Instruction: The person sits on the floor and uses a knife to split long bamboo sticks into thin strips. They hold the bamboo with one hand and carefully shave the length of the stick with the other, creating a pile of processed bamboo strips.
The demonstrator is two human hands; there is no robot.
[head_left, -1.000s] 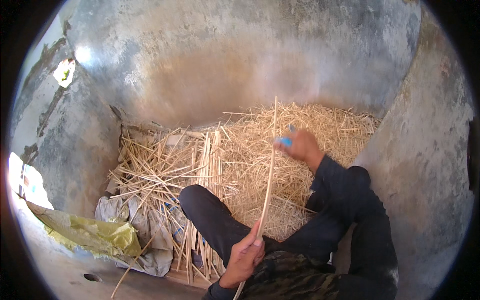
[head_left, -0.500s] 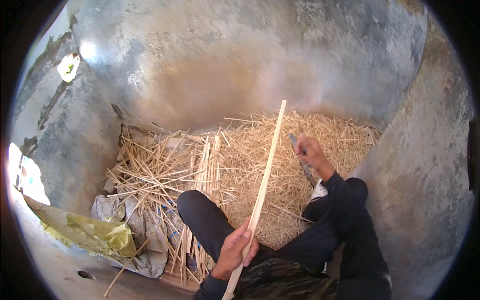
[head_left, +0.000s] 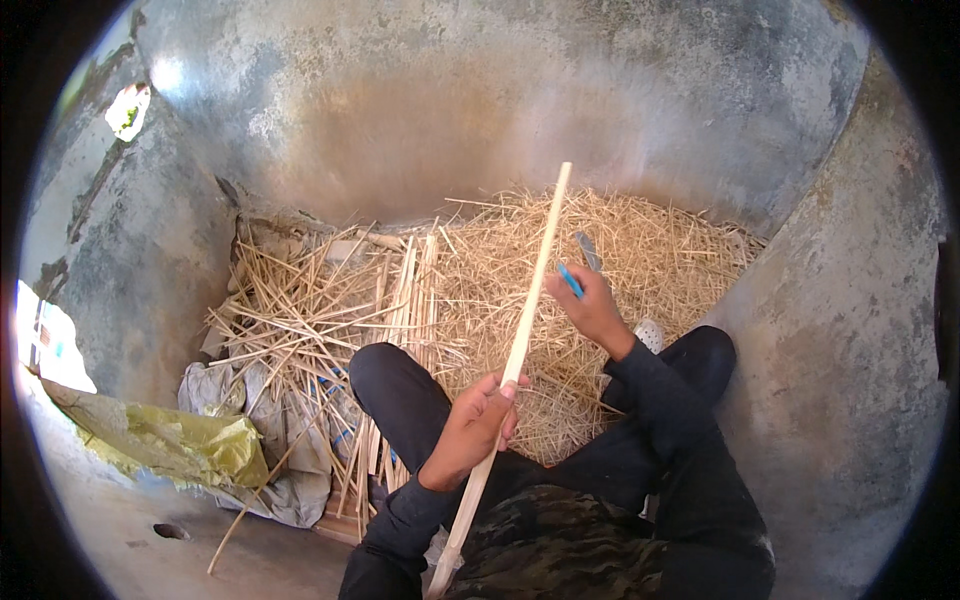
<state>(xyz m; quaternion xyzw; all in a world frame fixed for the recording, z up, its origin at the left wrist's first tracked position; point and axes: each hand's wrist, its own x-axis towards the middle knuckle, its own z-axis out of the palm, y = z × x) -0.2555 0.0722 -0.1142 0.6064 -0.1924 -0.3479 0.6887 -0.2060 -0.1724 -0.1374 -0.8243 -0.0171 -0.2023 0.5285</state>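
Note:
My left hand (head_left: 476, 424) is closed round a long, pale bamboo strip (head_left: 536, 285). The strip slants from my lap up over the straw, its far end raised and leaning right. My right hand (head_left: 592, 305) is closed on a slim blue pen-like thing (head_left: 570, 281), close beside the strip's right side. Only part of the blue thing shows, so its exact kind is unclear. Behind my right hand, a grey knife-like blade (head_left: 588, 251) shows above the straw, its lower part hidden by the hand.
A heap of fine shavings (head_left: 660, 250) spreads ahead. Loose thin sticks (head_left: 290, 310) and flat strips (head_left: 410, 300) lie to the left, near a grey cloth sack (head_left: 290, 440) and a yellowish sheet (head_left: 190, 440). Concrete walls (head_left: 450, 100) close in around my crossed legs.
My right hand has moved left from over the grey blade toward the strip, and the blue thing now shows in it. My left hand has moved up and forward with the strip.

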